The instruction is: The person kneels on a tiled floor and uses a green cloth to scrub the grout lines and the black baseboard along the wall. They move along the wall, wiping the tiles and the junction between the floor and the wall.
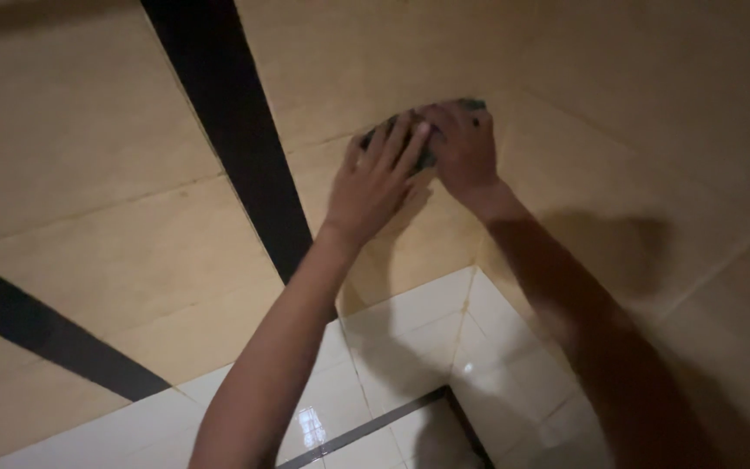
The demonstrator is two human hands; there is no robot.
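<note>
Tan tiled walls [88,130], black stripe [227,130], glossy white floor tiles [410,330], dim light.
</note>
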